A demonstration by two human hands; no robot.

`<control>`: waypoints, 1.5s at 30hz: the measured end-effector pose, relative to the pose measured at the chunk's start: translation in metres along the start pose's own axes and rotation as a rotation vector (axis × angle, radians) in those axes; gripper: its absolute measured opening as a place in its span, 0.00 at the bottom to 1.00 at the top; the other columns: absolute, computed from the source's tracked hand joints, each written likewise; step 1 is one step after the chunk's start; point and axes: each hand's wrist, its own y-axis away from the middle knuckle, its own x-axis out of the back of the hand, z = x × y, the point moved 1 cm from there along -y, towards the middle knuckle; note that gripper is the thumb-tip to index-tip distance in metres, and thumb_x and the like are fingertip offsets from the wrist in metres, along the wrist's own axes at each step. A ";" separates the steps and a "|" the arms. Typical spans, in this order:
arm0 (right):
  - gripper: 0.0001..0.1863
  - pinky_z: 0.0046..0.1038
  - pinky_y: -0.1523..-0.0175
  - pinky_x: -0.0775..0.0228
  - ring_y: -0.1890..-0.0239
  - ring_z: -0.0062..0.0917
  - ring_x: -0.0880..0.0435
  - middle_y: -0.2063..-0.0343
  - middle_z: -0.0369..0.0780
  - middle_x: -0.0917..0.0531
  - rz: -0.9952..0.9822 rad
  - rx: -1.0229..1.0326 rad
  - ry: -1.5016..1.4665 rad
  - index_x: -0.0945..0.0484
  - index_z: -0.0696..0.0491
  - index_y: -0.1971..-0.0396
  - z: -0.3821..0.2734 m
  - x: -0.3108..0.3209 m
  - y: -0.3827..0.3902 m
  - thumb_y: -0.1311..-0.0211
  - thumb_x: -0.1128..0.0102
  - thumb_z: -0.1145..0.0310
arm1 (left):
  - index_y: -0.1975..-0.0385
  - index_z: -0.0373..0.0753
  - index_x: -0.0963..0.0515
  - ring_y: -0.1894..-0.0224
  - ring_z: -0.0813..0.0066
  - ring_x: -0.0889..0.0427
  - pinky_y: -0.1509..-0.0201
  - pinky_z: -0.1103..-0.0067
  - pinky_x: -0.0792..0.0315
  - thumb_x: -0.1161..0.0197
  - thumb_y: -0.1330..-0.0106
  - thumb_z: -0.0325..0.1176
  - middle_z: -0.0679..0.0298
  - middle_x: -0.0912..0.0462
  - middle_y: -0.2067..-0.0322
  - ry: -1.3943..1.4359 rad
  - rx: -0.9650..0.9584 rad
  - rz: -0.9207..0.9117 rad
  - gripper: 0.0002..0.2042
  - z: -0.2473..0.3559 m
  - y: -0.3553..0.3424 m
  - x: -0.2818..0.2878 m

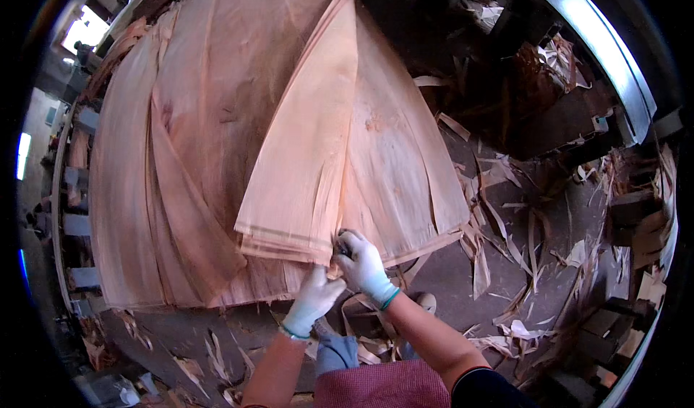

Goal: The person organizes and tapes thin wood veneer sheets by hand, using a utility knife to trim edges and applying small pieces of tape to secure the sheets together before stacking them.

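Observation:
A narrow bundle of thin, pale wood veneer sheets [300,162] lies folded over on a wide stack of veneer [217,83]. My left hand [316,296], in a white knit glove with a teal cuff, is closed at the bundle's near right corner, its fingers pinching the edge. Just to its right, my right hand [367,267], gloved alike with darkened fingertips, is curled closed on the same edge. The two hands nearly touch. Their fingers partly hide the corner. Right of the bundle, more veneer [397,155] with greyish stains slopes down to the stack's edge.
Torn veneer strips [506,242] litter the dark floor on the right and in front. A bright metal rail [593,39] curves along the upper right, above dark machinery or timber. Grey blocks [77,225] line the left side of the stack. My shoe [426,303] shows below the stack.

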 end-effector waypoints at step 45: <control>0.15 0.32 0.64 0.27 0.69 0.29 0.20 0.71 0.43 0.17 -0.058 -0.313 0.477 0.22 0.57 0.55 0.206 -0.121 -0.019 0.42 0.45 0.71 | 0.55 0.36 0.27 0.61 0.64 0.20 0.58 0.72 0.24 0.44 0.34 0.32 0.54 0.21 0.62 0.647 0.287 0.698 0.11 -0.099 0.082 0.100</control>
